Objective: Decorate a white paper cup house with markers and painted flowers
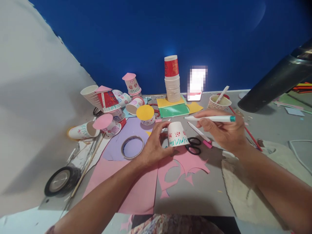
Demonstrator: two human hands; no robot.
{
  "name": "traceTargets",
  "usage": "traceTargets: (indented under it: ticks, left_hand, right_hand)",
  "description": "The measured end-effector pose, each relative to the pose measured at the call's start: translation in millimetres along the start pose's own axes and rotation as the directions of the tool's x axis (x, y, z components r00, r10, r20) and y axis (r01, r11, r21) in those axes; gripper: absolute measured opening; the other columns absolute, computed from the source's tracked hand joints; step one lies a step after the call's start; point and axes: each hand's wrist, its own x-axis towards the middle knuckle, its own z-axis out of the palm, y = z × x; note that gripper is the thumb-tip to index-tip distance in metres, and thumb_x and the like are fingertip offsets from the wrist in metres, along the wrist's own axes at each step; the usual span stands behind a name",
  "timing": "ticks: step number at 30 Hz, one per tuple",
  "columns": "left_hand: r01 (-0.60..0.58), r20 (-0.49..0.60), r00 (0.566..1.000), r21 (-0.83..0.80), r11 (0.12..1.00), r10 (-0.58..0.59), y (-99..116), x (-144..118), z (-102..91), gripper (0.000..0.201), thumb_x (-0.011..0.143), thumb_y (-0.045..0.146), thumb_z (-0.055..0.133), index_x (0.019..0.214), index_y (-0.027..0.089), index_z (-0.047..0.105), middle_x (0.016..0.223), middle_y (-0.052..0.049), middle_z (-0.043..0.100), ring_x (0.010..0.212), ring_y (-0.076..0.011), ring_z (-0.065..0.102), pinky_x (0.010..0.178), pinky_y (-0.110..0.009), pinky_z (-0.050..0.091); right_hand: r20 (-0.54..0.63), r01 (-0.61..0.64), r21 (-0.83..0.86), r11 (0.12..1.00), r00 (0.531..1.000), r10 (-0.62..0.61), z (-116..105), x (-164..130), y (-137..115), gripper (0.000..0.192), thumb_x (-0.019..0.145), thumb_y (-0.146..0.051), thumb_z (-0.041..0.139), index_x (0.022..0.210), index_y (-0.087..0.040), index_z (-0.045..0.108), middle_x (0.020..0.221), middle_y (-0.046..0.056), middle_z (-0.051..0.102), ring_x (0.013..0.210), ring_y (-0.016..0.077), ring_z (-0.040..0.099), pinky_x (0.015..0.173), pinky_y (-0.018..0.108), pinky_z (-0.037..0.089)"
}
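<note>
A white paper cup (175,130), upside down, is gripped at its left side by my left hand (156,143). Red flower marks and a green zigzag line decorate it near the rim. Between the fingers of my right hand (219,130) is a white marker (212,118) with a green end; its tip points left, above the cup and apart from it. Just right of the cup lie black-handled scissors (194,145) and a white marker with a pink end (198,132). Cut pink paper (170,178) is spread below the cup.
Several decorated cups (133,85) with paper tops stand at the back left. A tall cup stack (172,87) rises by the blue wall. Tape rolls (133,147) lie left, a dark bottle (270,78) leans right, and a cloth (246,191) lies at the right front.
</note>
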Motion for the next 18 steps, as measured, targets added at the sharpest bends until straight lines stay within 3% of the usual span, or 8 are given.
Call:
traceTargets:
  ticks: [8,18]
  left_hand:
    - [-0.048,-0.003,0.999,0.108,0.993,0.049,-3,0,0.7,0.077,0.068,0.016,0.091,0.136,0.027,0.056,0.143,-0.009,0.055,0.129,-0.0289,0.059,0.109,-0.046,0.054]
    - [-0.042,0.002,0.999,0.104,0.994,0.042,-5,0,0.7,0.079,0.067,0.02,0.095,0.135,0.027,0.056,0.142,-0.009,0.054,0.126,-0.0295,0.06,0.106,-0.047,0.055]
  right_hand:
    - [0.083,0.044,-0.058,0.997,0.996,-0.039,1,-2,-15,0.013,0.098,-0.02,0.067,0.087,-0.024,0.072,0.081,0.0,0.078,0.07,0.0159,0.073,0.064,0.028,0.055]
    - [0.135,0.099,-0.104,0.99,0.987,-0.085,5,-3,-14,0.013,0.098,-0.019,0.064,0.087,-0.021,0.071,0.078,-0.001,0.078,0.055,0.0107,0.064,0.053,0.024,0.048]
